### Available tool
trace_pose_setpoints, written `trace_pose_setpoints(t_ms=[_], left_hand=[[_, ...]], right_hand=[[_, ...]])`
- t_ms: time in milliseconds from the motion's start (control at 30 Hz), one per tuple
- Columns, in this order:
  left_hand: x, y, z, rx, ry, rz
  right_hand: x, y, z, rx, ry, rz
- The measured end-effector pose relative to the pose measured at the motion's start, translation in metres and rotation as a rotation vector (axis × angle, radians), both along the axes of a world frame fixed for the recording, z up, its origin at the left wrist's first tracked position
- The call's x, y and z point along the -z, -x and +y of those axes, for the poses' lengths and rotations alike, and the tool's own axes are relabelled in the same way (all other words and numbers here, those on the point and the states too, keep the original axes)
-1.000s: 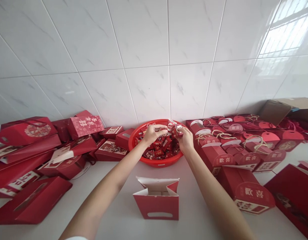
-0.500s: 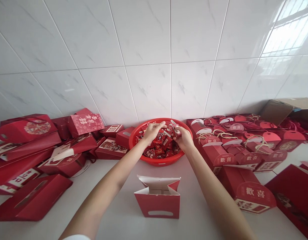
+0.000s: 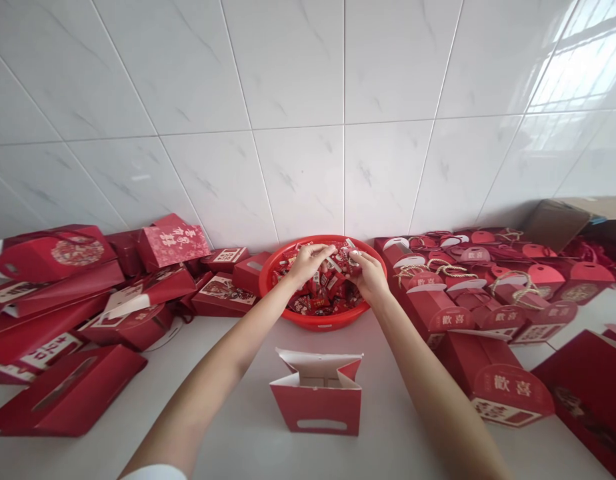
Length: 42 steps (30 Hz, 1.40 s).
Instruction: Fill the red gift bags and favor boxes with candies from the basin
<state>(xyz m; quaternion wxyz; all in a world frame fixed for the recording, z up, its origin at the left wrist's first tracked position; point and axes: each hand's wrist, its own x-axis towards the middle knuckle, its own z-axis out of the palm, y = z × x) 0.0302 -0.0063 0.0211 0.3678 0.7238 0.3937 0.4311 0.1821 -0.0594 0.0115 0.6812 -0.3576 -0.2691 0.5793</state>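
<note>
A round red plastic basket [image 3: 324,323] stands against the wall, filled with small wrapped candies [image 3: 321,297] in red and patterned wrappers. My left hand [image 3: 308,264] is over its middle, thumb and forefinger pinched together; what they hold is too small to make out. At the basket's right side, my right hand [image 3: 371,275] has its fingers curled around wrapped candies, partly hidden by the fingers. Between my forearms a red paper gift box [image 3: 321,408] stands upright with its top open, white inside, an oval handle slot on its front.
Red gift boxes [image 3: 128,327] lie piled loosely at the left. Rows of closed red boxes [image 3: 451,317], some with rope handles, stand at the right. A brown cardboard carton [image 3: 553,223] is at the far right, and white tiled wall [image 3: 298,167] rises behind.
My left fingertips have shifted slightly right and down over the candies. My right hand stays almost in place. The whole view has shifted a little; the open box stands as before.
</note>
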Motion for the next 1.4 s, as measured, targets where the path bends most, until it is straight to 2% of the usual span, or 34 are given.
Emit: trace_pose_setpoints(t_ms=[167,233,300,367,433,467,533,600,667,867,933,1033,1167,1333,1400], left_hand=[[-0.003,0.0,0.0,0.007,-0.016,0.0],[-0.003,0.006,0.0,0.042,-0.044,0.064],[-0.001,0.014,-0.002,0.184,-0.028,0.233],[0.004,0.023,-0.004,0.389,0.053,0.493],[0.009,0.029,-0.009,0.521,0.111,0.717],[0.01,0.031,-0.011,0.532,0.11,0.783],[0.012,0.033,-0.015,0.468,0.069,0.831],[0.011,0.033,-0.017,0.368,0.028,0.775],[0.008,0.033,-0.018,0.286,0.023,0.628],[-0.002,0.039,-0.035,0.194,0.228,0.058],[-0.006,0.041,-0.045,0.156,0.214,-0.045],[-0.013,0.04,-0.057,0.005,0.107,-0.182],[-0.019,0.039,-0.065,-0.156,0.007,-0.254],[-0.026,0.042,-0.076,-0.142,-0.132,-0.239],[-0.029,0.045,-0.082,-0.129,-0.174,-0.202]], right_hand=[[-0.001,0.0,0.001,0.064,0.009,0.038],[-0.002,0.0,0.0,0.089,0.015,0.054],[-0.002,-0.001,0.001,0.102,0.022,0.068],[-0.002,-0.001,0.001,0.104,0.032,0.079],[-0.002,-0.001,0.002,0.1,0.044,0.087],[-0.001,-0.001,0.002,0.098,0.05,0.091],[-0.001,-0.001,0.003,0.095,0.062,0.098],[-0.002,0.0,0.003,0.093,0.075,0.105],[-0.003,0.0,0.002,0.088,0.09,0.112],[-0.014,0.001,-0.003,0.004,0.145,0.147],[-0.019,0.002,-0.006,-0.05,0.153,0.161],[-0.028,0.004,-0.013,-0.129,0.128,0.175],[-0.036,0.01,-0.026,-0.214,0.071,0.138],[-0.04,0.014,-0.038,-0.393,-0.055,-0.054],[-0.042,0.015,-0.043,-0.419,-0.077,-0.098]])
